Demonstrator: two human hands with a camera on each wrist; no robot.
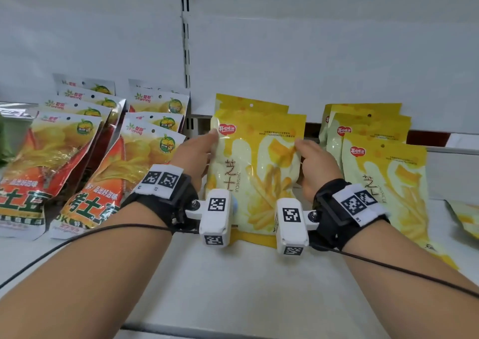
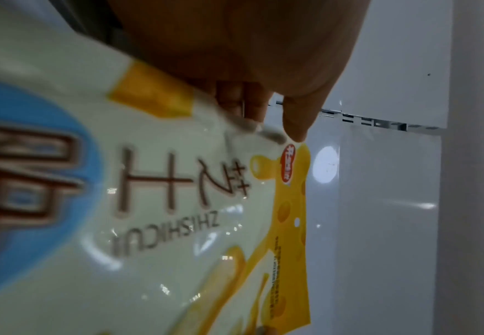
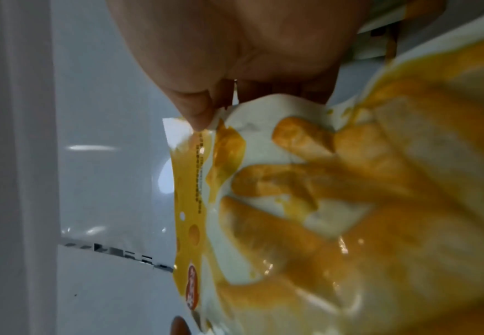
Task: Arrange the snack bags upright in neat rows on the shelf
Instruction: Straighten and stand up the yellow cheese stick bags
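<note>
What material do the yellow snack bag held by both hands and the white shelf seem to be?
Yellow cheese-stick snack bag: seemingly glossy plastic film; it shows glare and creases under the fingers. White shelf board: probably painted metal, smooth with dull reflections, though the look leaves that open.

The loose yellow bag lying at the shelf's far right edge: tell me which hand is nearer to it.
Right. The right hand grips the middle bag's right edge, with the right-hand row between it and the loose bag. The left hand holds the opposite edge, farther away.
</note>
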